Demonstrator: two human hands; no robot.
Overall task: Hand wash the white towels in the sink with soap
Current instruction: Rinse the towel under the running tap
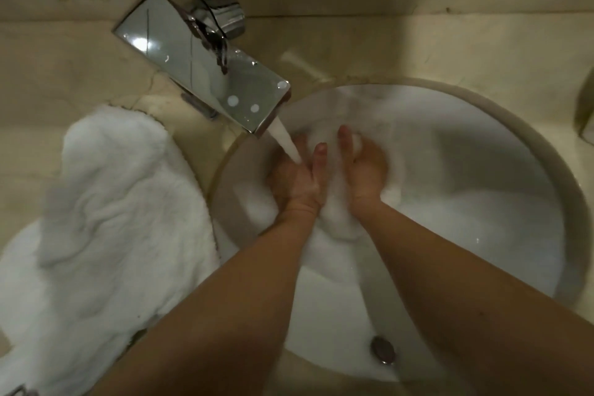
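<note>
A wet white towel (337,219) lies bunched in the round white sink (514,170). My left hand (297,180) grips the towel on its left side, thumb up along the cloth. My right hand (364,170) grips the same towel from the right, fingers curled round a fold. Water (286,141) runs from the chrome tap (205,67) onto my left hand. A heap of dry white towels (106,219) sits on the counter to the left of the sink. No soap is visible.
The beige stone counter (418,48) surrounds the sink. A chrome tap lever (221,10) stands behind the spout. An overflow hole (382,350) sits in the near sink wall. A dark object edge (586,106) shows at far right.
</note>
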